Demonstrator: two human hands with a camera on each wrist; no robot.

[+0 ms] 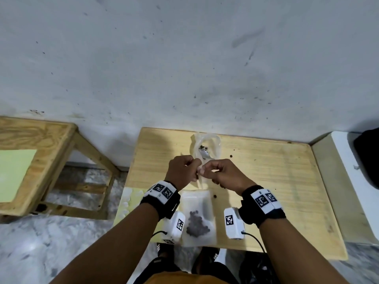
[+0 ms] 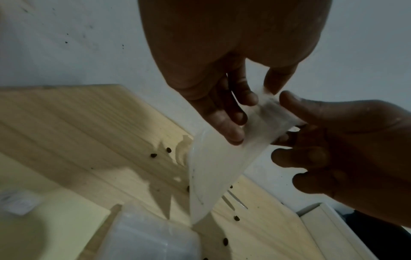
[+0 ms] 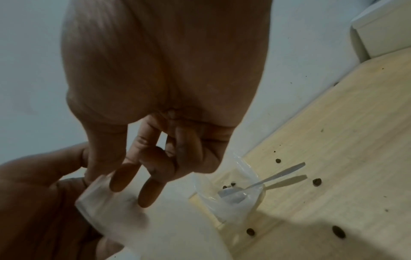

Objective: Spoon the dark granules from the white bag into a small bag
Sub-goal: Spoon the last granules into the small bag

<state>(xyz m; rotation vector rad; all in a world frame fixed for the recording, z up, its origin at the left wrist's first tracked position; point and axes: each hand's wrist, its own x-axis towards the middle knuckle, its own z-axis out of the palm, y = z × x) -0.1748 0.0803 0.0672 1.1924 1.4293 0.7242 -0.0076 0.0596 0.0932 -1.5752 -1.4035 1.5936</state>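
Note:
Both hands meet above the middle of the wooden table (image 1: 276, 191). My left hand (image 1: 194, 170) (image 2: 253, 100) and right hand (image 1: 207, 171) (image 3: 111, 176) each pinch the top edge of a small clear bag (image 1: 202, 182) (image 2: 211, 167) (image 3: 111, 207), which hangs down empty between them. At the table's front edge a flat bag (image 1: 198, 201) holds a heap of dark granules (image 1: 198, 223). At the back stands a crumpled white bag (image 1: 213, 144) (image 3: 235, 202) with a white spoon (image 1: 204, 153) (image 3: 262, 183) resting in its mouth.
Loose granules (image 1: 215, 196) (image 3: 317, 182) (image 2: 153, 155) lie scattered on the table. A pale yellow sheet (image 1: 131, 195) covers the front left corner. A wooden stool (image 1: 41, 160) stands to the left, a white block (image 1: 348, 160) to the right, a wall behind.

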